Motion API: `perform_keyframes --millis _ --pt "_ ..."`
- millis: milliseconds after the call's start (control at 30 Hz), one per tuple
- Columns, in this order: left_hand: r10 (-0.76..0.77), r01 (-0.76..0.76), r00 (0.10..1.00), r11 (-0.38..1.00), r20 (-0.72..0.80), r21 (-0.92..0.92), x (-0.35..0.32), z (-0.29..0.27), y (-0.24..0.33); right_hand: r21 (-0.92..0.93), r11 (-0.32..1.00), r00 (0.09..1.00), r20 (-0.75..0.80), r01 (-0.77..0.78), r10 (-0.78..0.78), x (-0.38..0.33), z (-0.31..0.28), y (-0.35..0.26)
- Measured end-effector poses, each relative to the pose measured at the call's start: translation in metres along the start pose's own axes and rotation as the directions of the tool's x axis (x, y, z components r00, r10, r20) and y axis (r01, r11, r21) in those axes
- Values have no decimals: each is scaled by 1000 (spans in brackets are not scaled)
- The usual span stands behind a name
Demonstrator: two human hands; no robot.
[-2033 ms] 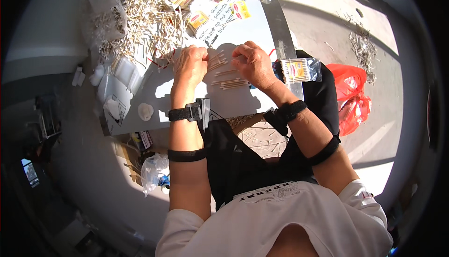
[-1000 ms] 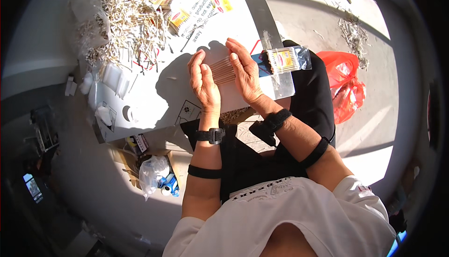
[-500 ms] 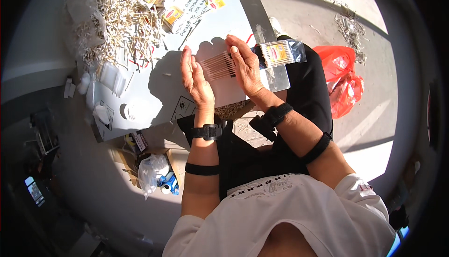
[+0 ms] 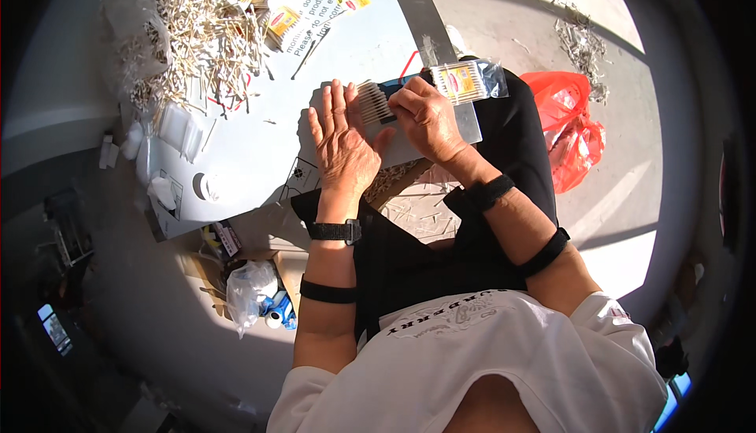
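On the near edge of the grey sheet-covered bench [image 4: 346, 47], both hands work a small row of pale thin sticks [image 4: 373, 103]. The left hand [image 4: 340, 145] lies flat with fingers spread and straight, its grip apart, fingertips touching the row's left end. The right hand [image 4: 428, 117] is curled, its grip closed on the row's right end. Just beside that hand lies a clear plastic packet of sticks with a yellow label [image 4: 468, 81]. A loose heap of pale sticks [image 4: 201, 27] covers the bench's far left. An orange plastic bag [image 4: 573, 130] sits on the floor to the right.
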State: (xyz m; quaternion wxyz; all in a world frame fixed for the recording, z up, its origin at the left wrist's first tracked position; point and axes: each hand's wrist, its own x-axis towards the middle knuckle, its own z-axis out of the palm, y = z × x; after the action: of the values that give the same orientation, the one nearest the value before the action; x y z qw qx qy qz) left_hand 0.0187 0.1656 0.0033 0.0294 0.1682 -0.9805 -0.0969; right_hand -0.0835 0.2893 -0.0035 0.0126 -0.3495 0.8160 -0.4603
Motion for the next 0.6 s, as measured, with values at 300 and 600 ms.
perform_keyframes --millis 300,600 --pt "-7 7 1000 1000 -12 6 0 2 -1 -54 993 994 -20 106 -107 -5 3 1" --pt "-10 10 1000 1000 -14 -24 0 2 0 -63 987 989 24 146 -144 -6 -1 5"
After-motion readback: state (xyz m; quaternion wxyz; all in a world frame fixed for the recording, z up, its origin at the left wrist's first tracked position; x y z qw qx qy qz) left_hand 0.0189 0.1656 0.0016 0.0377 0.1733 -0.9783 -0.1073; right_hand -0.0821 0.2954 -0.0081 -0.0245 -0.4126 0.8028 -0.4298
